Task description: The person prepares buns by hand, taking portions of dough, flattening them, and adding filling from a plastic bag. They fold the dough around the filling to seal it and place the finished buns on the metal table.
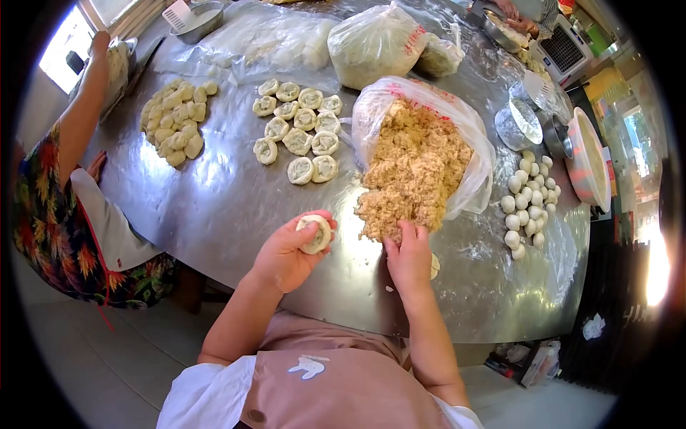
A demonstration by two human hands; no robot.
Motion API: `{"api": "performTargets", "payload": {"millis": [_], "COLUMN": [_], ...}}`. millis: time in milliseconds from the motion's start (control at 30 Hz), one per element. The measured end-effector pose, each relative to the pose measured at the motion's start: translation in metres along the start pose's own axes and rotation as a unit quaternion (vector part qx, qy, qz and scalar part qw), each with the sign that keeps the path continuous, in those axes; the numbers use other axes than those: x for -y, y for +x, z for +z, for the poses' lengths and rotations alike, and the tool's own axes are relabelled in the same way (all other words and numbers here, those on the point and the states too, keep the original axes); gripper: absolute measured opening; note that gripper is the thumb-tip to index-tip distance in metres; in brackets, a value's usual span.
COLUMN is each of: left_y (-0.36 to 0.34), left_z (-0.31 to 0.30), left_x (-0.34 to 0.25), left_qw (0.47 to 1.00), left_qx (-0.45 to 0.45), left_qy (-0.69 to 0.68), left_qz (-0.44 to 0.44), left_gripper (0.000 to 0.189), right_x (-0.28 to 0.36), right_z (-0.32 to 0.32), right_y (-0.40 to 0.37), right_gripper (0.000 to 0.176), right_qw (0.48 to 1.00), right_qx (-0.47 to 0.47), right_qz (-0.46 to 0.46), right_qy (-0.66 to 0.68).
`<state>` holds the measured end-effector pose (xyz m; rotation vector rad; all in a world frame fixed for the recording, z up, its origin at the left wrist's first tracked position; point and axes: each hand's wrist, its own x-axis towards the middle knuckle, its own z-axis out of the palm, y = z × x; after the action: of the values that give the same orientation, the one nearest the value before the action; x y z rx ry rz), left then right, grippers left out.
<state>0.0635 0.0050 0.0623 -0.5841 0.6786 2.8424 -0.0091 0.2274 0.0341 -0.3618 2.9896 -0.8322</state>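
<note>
Cupping a dough round: left hand, grip grasping it. Right hand: fingertips in crumbly filling directly ahead, grip released or clenched, cannot tell. Plastic bag beyond. Filled pieces ahead of left grip on desk; dough balls well right.

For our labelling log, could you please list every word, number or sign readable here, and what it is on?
Filling bag, red print: too blurred to read.
Upper bag, red print: too blurred to read.
Apron: a white figure, no words.
Dough in the left hand: no text.
Nothing else legible.
</note>
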Motion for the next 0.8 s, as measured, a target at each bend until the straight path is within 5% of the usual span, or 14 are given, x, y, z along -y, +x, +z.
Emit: {"api": "performTargets", "payload": {"millis": [100, 200, 600, 700, 800], "left_y": [0.001, 0.000, 0.002, 0.009, 0.021], "left_z": [0.015, 0.023, 0.025, 0.017, 0.019], "left_x": [0.011, 0.020, 0.039, 0.050, 0.061], "left_qw": [0.999, 0.997, 0.992, 0.996, 0.997], "left_qx": [0.006, 0.003, 0.025, 0.003, -0.008], "left_qy": [0.006, 0.028, 0.080, 0.068, 0.068], "left_qz": [-0.040, -0.066, -0.091, -0.059, -0.043], "left_gripper": [0.028, 0.027, 0.024, 0.026, 0.028], "right_x": [-0.009, 0.007, -0.007, 0.013, 0.032], "right_z": [-0.003, -0.022, -0.009, -0.041, -0.056], "right_y": [0.000, -0.009, 0.004, 0.001, -0.005], "right_gripper": [0.042, 0.039, 0.030, 0.023, 0.020], "right_qw": [0.998, 0.986, 0.997, 0.972, 0.969], "right_qx": [0.050, 0.075, 0.019, 0.084, 0.095], "right_qz": [-0.016, 0.066, -0.063, 0.039, -0.011], "right_qy": [0.034, 0.137, 0.035, 0.216, 0.229]}}
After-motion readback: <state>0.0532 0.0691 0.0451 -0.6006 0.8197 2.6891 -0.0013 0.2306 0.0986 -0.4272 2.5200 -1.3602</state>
